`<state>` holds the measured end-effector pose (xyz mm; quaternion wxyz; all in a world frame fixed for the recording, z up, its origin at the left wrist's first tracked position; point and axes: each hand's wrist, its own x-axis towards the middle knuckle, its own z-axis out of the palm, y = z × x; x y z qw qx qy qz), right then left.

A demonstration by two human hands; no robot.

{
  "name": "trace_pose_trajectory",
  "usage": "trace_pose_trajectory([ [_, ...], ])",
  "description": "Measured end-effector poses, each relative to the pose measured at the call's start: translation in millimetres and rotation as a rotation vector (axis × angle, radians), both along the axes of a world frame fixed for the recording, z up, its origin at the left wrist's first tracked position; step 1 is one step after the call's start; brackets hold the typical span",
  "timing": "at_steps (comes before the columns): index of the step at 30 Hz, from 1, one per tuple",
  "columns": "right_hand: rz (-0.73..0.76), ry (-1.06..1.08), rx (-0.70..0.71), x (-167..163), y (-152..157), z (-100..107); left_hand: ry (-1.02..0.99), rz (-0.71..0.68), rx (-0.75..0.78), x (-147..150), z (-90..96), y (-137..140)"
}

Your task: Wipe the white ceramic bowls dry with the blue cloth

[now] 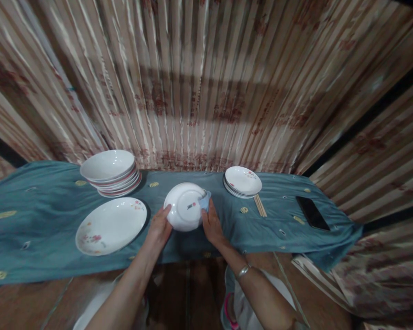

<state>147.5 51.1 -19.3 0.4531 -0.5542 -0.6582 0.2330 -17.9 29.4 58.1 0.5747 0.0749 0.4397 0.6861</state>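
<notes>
A white plate (181, 217), its underside with a small printed mark turned towards me, is tilted up above the front half of the table. My left hand (161, 224) grips its left edge, thumb on the underside and the other fingers partly hidden. At the right edge my right hand (211, 224) presses a light blue cloth (205, 200) against the plate, its fingers closed on the cloth. To the left lies a large oval plate (112, 227) with red flowers. Behind that stands a stack of dishes topped by a deep white bowl (107, 166).
A small stack of flowered plates (242, 181) sits at the back right, with wooden chopsticks (260, 206) beside it. Farther right lies a black phone (312, 213). A teal cloth (179, 250) covers the table; a pleated curtain (199, 91) hangs close behind.
</notes>
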Motion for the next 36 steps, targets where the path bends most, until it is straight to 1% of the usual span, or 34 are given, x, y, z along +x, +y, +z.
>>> trace_pose_trajectory([
  [3, 0.0, -0.102, -0.008, -3, -14, -4, -0.029, -0.001, -0.026, -1, -3.9, 2],
  [6, 0.039, -0.212, 0.006, -6, -29, -6, -0.053, 0.014, -0.044, -2, -9.4, 5],
  [12, 0.103, -0.326, 0.127, -9, -57, -8, -0.067, 0.031, -0.07, -3, -18.9, 8],
  [15, 0.15, -0.403, 0.166, -11, -69, -3, -0.065, 0.009, -0.071, -4, -21.0, 9],
  [19, 0.228, -0.52, 0.221, -17, -78, 9, -0.102, -0.032, -0.063, -5, -21.1, 10],
  [23, 0.296, -0.627, 0.27, -26, -77, 21, -0.167, -0.011, -0.071, -3, -15.7, 10],
  [25, 0.313, -0.665, 0.289, -30, -74, 26, -0.189, 0.003, -0.05, -2, -11.7, 9],
  [27, 0.324, -0.694, 0.321, -34, -69, 30, -0.209, -0.021, -0.01, -1, -7.7, 6],
  [33, 0.287, -0.706, 0.467, -39, -49, 49, -0.18, -0.114, 0.071, 4, -0.4, -6],
  [36, 0.253, -0.691, 0.496, -38, -40, 62, -0.14, -0.114, 0.081, 7, 0.0, -9],
])
